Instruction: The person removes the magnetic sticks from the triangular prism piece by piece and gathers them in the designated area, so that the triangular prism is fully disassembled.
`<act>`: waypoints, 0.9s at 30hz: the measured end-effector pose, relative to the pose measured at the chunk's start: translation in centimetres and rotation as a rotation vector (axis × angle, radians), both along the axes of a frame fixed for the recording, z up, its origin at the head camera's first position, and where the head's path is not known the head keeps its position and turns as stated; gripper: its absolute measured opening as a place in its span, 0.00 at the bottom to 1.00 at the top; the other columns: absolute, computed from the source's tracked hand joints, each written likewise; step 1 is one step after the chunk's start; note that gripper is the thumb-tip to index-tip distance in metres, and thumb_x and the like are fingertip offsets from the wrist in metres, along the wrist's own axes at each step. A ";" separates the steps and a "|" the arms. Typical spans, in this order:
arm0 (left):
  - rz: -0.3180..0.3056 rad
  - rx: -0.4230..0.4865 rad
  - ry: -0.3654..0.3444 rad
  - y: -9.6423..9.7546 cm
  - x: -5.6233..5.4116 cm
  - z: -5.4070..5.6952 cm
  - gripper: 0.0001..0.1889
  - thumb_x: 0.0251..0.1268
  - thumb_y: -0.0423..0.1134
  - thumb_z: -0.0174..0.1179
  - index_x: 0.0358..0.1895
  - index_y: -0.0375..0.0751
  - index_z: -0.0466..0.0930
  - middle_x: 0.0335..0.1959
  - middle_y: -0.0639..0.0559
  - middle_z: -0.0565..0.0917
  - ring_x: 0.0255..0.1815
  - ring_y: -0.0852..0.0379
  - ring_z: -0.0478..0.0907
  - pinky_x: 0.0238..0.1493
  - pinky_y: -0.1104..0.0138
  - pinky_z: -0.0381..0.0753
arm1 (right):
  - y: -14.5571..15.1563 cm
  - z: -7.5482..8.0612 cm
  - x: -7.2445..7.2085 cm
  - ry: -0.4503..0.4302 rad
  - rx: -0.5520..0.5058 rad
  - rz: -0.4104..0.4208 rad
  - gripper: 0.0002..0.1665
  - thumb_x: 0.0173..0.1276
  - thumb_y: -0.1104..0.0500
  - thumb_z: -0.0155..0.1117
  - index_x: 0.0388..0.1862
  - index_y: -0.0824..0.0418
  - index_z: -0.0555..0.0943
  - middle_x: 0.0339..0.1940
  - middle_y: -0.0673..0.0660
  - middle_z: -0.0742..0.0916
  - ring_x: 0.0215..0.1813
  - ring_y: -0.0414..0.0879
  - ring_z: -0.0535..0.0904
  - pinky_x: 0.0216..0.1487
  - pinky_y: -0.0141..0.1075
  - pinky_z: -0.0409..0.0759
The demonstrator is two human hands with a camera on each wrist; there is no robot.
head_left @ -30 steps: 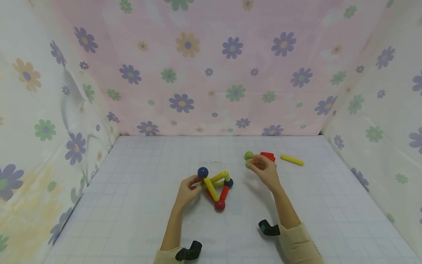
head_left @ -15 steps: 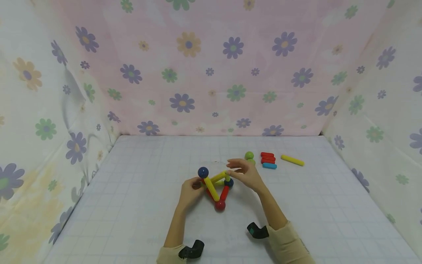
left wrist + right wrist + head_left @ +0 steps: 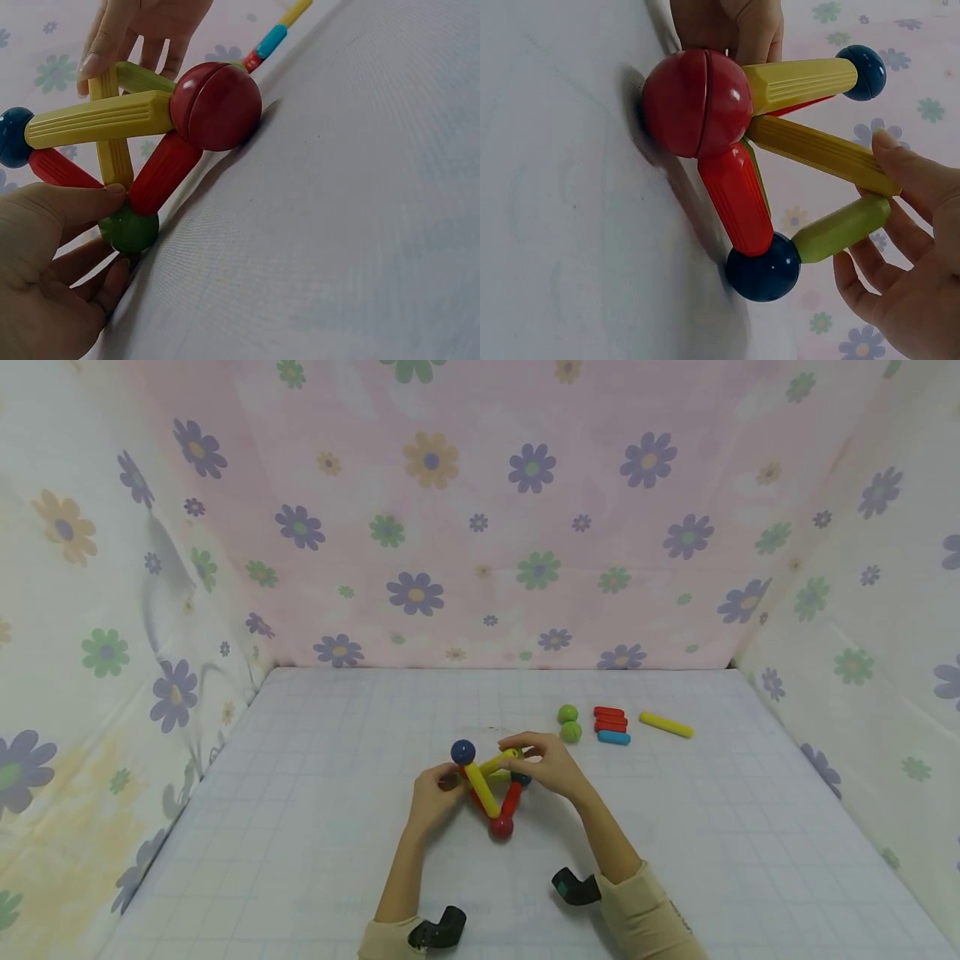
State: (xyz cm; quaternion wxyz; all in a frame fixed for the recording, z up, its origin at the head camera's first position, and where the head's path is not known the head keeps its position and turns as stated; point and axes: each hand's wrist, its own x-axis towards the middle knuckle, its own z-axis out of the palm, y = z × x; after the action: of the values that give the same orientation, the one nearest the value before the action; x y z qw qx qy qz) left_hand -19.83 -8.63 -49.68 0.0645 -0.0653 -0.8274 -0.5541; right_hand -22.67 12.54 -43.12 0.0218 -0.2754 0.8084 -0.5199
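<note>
A frame of magnetic rods and balls stands on the table between both hands. Its red ball (image 3: 501, 827) is nearest the person, one dark blue ball (image 3: 462, 752) sits raised at the left, and another dark blue ball (image 3: 763, 267) rests low on the right. My left hand (image 3: 433, 797) grips the green ball (image 3: 130, 229), thumb over the joint where rods meet it. Thumb and fingers of my right hand (image 3: 553, 768) pinch the upper end of a slanting yellow rod (image 3: 817, 150), where it meets a light green rod (image 3: 844, 229) rising from the low blue ball.
Behind and right of the frame lie two light green balls (image 3: 571, 732), several short red rods (image 3: 610, 719), a blue rod (image 3: 613, 737) and a longer yellow rod (image 3: 666, 724). Flowered cloth (image 3: 525, 568) closes off the back and sides of the table.
My right hand has come away from the loose green balls, moving left and toward me, and now pinches the yellow rod's end. Both green balls still lie there. My left hand stays at the frame.
</note>
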 end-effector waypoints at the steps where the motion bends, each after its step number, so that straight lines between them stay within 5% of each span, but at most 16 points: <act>1: -0.001 0.000 0.002 0.0 0.0 0.0 0.14 0.52 0.31 0.65 0.43 0.29 0.82 0.43 0.37 0.83 0.46 0.43 0.79 0.47 0.55 0.79 | 0.0 -0.4 -0.2 0.010 0.006 -0.010 0.16 0.60 0.69 0.65 0.47 0.73 0.80 0.46 0.67 0.84 0.49 0.61 0.77 0.51 0.55 0.75; 6: 0.003 0.001 0.000 0.1 -0.1 -0.1 0.13 0.52 0.31 0.65 0.42 0.29 0.82 0.42 0.38 0.83 0.45 0.43 0.79 0.47 0.55 0.79 | 0.2 -1.6 -0.9 0.057 0.033 -0.053 0.17 0.61 0.64 0.66 0.47 0.71 0.81 0.46 0.64 0.85 0.49 0.57 0.79 0.50 0.51 0.77; 16: 0.007 0.009 -0.012 0.2 -0.1 -0.1 0.13 0.53 0.31 0.65 0.43 0.30 0.82 0.42 0.39 0.83 0.44 0.44 0.79 0.47 0.55 0.79 | -0.5 -1.4 -1.2 0.117 0.145 -0.155 0.17 0.64 0.59 0.64 0.48 0.69 0.81 0.41 0.59 0.87 0.43 0.52 0.80 0.47 0.46 0.78; 27: 0.032 0.010 -0.035 0.3 0.0 0.0 0.14 0.54 0.33 0.64 0.45 0.33 0.82 0.43 0.41 0.83 0.46 0.46 0.78 0.48 0.56 0.78 | -0.4 -0.4 -2.1 0.086 0.243 -0.086 0.18 0.60 0.59 0.67 0.46 0.69 0.82 0.44 0.61 0.86 0.43 0.53 0.79 0.45 0.44 0.79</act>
State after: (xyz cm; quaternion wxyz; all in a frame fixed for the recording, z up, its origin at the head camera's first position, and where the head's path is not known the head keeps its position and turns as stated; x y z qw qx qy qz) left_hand -19.85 -8.34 -49.70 0.0591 -0.0418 -0.8266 -0.5581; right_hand -24.76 12.16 -43.51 -0.0020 -0.2577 0.8765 -0.4065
